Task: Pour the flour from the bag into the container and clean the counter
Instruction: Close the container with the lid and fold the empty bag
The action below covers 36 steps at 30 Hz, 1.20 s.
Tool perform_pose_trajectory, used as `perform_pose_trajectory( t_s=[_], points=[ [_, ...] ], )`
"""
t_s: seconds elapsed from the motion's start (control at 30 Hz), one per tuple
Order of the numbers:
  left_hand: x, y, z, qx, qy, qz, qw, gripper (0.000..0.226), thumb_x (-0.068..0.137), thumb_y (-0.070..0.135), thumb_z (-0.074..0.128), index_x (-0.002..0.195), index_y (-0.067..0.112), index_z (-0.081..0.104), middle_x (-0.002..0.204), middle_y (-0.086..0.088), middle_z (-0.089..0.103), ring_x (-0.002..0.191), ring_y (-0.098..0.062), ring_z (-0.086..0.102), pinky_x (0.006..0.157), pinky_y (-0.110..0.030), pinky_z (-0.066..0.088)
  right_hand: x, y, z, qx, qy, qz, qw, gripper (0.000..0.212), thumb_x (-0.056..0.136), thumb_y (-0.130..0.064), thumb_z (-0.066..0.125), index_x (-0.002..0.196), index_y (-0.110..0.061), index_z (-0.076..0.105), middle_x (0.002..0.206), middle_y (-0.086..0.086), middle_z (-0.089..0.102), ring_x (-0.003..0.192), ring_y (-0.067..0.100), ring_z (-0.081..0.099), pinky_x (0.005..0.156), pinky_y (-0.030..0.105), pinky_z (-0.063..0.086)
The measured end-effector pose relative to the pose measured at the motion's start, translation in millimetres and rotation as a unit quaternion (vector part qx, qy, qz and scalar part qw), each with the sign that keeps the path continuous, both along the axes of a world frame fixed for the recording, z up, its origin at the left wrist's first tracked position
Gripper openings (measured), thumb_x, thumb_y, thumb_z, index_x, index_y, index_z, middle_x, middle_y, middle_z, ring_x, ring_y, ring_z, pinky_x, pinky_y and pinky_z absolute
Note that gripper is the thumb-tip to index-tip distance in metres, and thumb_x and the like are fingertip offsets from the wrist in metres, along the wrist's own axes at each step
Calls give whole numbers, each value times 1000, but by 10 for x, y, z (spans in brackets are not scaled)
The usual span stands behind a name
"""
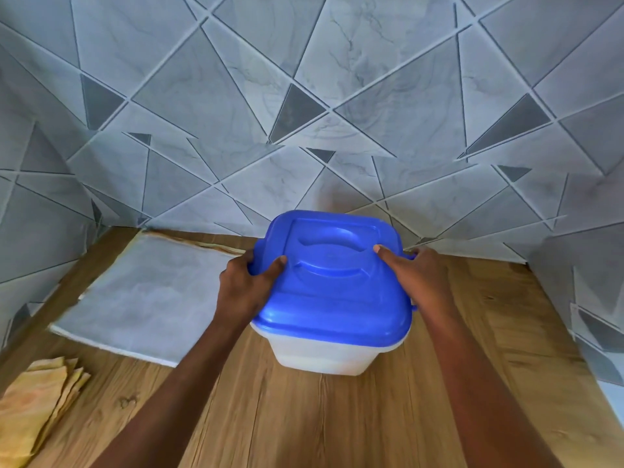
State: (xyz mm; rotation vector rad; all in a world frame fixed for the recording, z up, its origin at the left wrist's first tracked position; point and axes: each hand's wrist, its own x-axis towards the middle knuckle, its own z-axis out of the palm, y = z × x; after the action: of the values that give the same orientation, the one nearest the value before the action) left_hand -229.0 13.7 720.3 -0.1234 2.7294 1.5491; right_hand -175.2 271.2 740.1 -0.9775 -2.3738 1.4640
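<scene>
Hands [248,282] [417,278] are clamping the blue lid [332,282] on your container [322,352] (thumbs on top); jerking it off risks tipping everything over.

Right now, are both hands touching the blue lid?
Touching. The head view shows the left hand and right hand gripping opposite sides of the blue lid, thumbs lying on top.

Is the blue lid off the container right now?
No, the blue lid sits on the white container, with the left hand and right hand gripping its two sides.
</scene>
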Motion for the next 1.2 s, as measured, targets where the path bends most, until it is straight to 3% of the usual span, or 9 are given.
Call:
perform_pose_trajectory(
  t_s=[0.2, 0.37, 0.5, 0.63, 0.73, 0.83, 0.97, 1.13, 1.2],
  points=[
    [-8, -11, -46, -5, 6, -2, 1000, 71, 85, 59, 64, 135, 10, 56, 127, -5, 64, 119, -30, 59, 93, -37, 50, -90, 27, 122, -21, -112, 54, 992, 74, 86, -61, 66, 138, -12, 46, 129, 9, 58, 110, 38, 61, 85, 57, 57],
    [-24, 12, -77, -37, 8, 7, 999, 76, 86, 60, 60, 142, 10, 49, 139, -8, 57, 129, -32, 52, 105, -43, 45, -220, -55, 78, 127, -145, 98, 976, 60, 103, -51, 42, 144, -6, 43, 141, 23, 57, 127, 43, 54, 106, 50, 45],
    [-19, 35, -69, -57, 9, 0, 998, 79, 88, 61, 57, 146, 10, 44, 142, -9, 55, 130, -34, 51, 107, -46, 44, -337, -180, 39, 202, -184, 100, 957, 59, 110, -31, 30, 156, 4, 18, 145, 31, 50, 134, 46, 48, 105, 45, 40],
    [-15, 16, -87, -58, 17, -7, 998, 77, 89, 62, 56, 147, 13, 44, 141, -7, 56, 130, -31, 51, 107, -46, 44, -329, -292, -37, 273, -184, 98, 939, 65, 106, -21, 35, 159, 1, 5, 142, 31, 52, 134, 48, 47, 104, 50, 43],
    [7, -9, -140, 68, -24, -19, 997, 67, 86, 59, 63, 143, 27, 45, 136, 4, 58, 122, -22, 57, 103, -43, 48, -274, -287, -143, 316, -160, 97, 930, 61, 110, -26, 30, 158, 5, 8, 135, 31, 59, 135, 50, 46, 104, 49, 43],
    [-3, -50, -182, 269, -164, -13, 949, 68, 73, 53, 79, 128, 22, 56, 121, -2, 69, 104, -23, 70, 92, -44, 56, -231, -282, -165, 330, -143, 95, 928, 60, 111, -29, 25, 157, 6, 13, 131, 32, 61, 134, 50, 47, 104, 49, 44],
    [-35, -131, -160, 347, -278, -51, 894, 77, 55, 50, 92, 120, 15, 68, 109, -11, 75, 101, -33, 72, 95, -51, 54, -215, -289, -139, 316, -135, 97, 934, 59, 111, -30, 24, 158, 5, 14, 133, 33, 59, 135, 50, 45, 104, 51, 43],
    [-49, -100, -123, 278, -207, 38, 937, 64, 53, 45, 94, 100, 8, 70, 91, -8, 78, 83, -27, 75, 80, -45, 61, -199, -292, -143, 301, -126, 87, 941, 59, 111, -31, 25, 157, 5, 17, 135, 34, 57, 138, 51, 41, 108, 52, 40],
    [-68, -99, -95, 229, -145, 55, 961, 73, 48, 52, 93, 103, 10, 68, 94, -4, 76, 82, -23, 74, 78, -41, 62, -199, -300, -144, 295, -123, 85, 944, 58, 111, -31, 25, 157, 4, 18, 136, 36, 55, 138, 52, 41, 109, 52, 39]
  ],
)
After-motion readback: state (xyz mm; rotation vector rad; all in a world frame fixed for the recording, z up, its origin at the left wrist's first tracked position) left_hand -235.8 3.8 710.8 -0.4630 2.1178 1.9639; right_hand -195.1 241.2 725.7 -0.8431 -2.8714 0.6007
